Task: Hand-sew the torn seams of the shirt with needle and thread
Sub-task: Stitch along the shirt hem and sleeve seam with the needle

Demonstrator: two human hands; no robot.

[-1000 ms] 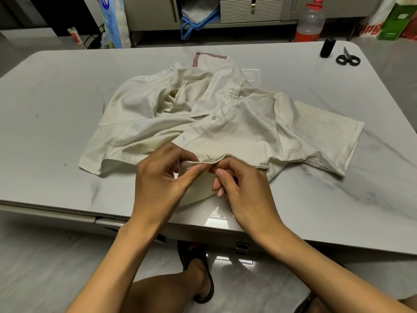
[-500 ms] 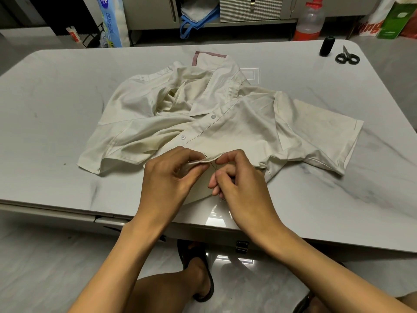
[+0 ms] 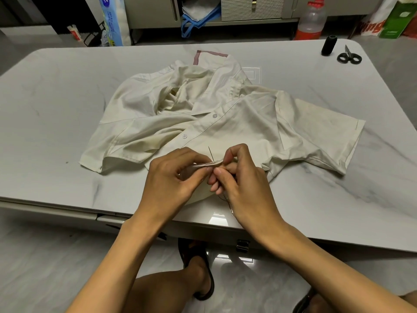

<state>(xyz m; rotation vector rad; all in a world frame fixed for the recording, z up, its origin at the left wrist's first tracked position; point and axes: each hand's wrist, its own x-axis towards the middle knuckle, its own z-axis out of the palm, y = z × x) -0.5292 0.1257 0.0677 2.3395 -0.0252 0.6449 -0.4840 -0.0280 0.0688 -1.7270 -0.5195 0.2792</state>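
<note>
A crumpled cream shirt (image 3: pixel 225 118) lies on the grey marble table (image 3: pixel 56 98). At its near hem, my left hand (image 3: pixel 173 177) pinches a folded seam edge (image 3: pixel 208 164) between thumb and fingers. My right hand (image 3: pixel 241 177) pinches the same fold from the right. A thin needle (image 3: pixel 211 153) sticks up through the fold between the two hands, tip pointing away. Dark thread (image 3: pixel 226 199) trails under my right palm toward the table's front edge.
A black thread spool (image 3: pixel 329 45) and black-handled scissors (image 3: pixel 349 56) sit at the table's far right corner. Behind the table are a red-based bottle (image 3: pixel 310 21), a cabinet and bags on the floor. My legs and sandals show below the near edge.
The needle's tip has come up through the folded seam and now stands clear above it. Both hands stay pinched on the fold, shifted slightly closer together.
</note>
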